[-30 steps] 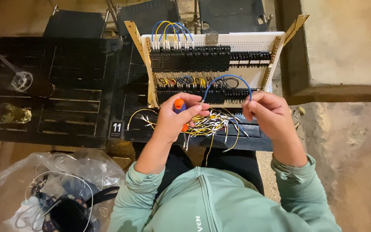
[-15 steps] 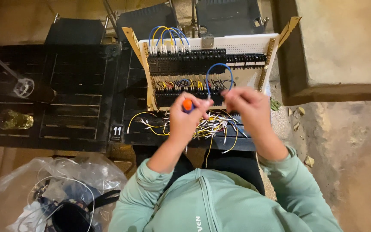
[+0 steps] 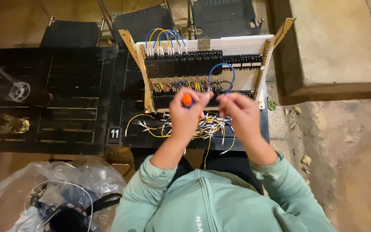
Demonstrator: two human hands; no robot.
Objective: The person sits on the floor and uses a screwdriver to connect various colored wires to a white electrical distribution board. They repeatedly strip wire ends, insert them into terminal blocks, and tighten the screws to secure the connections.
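I see two clear drinking glasses (image 3: 11,107) on the black slatted table (image 3: 69,124) | clear plastic bag (image 3: 52,193) of cables lower left | concrete ledge (image 3: 336,47) at right | dry leaves (image 3: 299,129) on the ground

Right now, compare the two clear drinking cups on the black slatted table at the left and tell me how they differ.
The upper clear plastic cup has a straw sticking out toward the upper left; the lower clear cup has none. The upper one looks nearly colourless inside, the lower one yellowish. Both stand on the black slatted table, well left of the left hand.
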